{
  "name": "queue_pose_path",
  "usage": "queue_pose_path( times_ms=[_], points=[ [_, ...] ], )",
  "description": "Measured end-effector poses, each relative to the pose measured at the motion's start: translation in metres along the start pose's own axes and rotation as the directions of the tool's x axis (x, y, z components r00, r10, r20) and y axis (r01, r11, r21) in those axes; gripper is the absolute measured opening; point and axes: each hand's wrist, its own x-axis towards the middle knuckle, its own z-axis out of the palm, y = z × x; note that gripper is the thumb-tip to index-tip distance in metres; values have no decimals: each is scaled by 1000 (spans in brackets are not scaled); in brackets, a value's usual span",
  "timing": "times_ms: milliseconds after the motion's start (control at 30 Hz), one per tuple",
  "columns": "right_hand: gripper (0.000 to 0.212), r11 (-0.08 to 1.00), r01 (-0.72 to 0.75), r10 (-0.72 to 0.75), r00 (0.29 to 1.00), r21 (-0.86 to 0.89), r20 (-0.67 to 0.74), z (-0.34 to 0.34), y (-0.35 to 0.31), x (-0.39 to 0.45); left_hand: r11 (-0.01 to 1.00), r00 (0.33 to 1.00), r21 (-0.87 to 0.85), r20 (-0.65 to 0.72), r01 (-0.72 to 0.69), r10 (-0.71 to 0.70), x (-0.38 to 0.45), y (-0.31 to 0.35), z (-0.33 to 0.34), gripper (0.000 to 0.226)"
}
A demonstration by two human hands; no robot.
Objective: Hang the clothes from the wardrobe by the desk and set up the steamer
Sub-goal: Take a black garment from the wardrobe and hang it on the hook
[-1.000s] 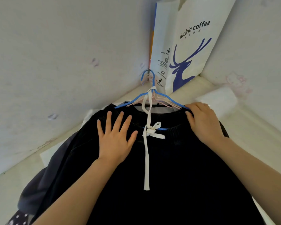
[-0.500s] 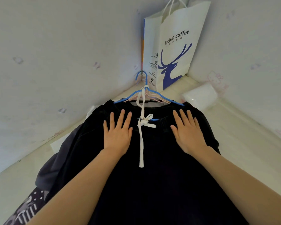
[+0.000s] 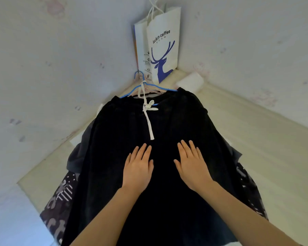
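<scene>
A black garment (image 3: 176, 121) with a white drawstring (image 3: 148, 119) lies flat on top of a pile of clothes, still on a blue hanger (image 3: 140, 86). More pale hangers are bunched under the blue one. My left hand (image 3: 138, 167) rests flat on the black fabric below the drawstring's end, fingers straight. My right hand (image 3: 192, 164) lies flat beside it, a little to the right, fingers straight too. Neither hand holds anything. A grey garment (image 3: 78, 157) and a dark patterned one (image 3: 60, 201) stick out from under the black one.
A white paper bag with a blue deer print (image 3: 162, 48) stands in the corner behind the hangers. A white packet (image 3: 190, 82) lies to its right. Pale walls close in on the left and right of the cream surface (image 3: 256, 139).
Both hands have slid down the black garment from the waistband near the hanger toward me, staying flat. My right hand let go of the hanger end a second ago. The view has pulled back.
</scene>
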Motion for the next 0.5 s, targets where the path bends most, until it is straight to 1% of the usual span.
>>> queue_pose_path(
  times_ms=[133, 267, 400, 500],
  points=[
    [57, 999, -36, 37, 997, 22, -62, 11, -15, -71, 993, 991, 3, -59, -120, 120, -55, 17, -4, 47],
    [56, 993, -108, 113, 987, 49, -110, 15, -21, -138, 968, 961, 12, -117, -251, 251, -101, 33, -9, 43],
    [52, 975, -198, 214, 960, 102, -182, 16, -24, -200, 928, 920, -8, -136, -372, 368, -144, 58, -12, 42],
    [49, 944, -296, 323, 918, 143, -230, 18, -21, -246, 885, 879, -11, -123, -465, 461, -173, 82, -13, 40]
  ],
)
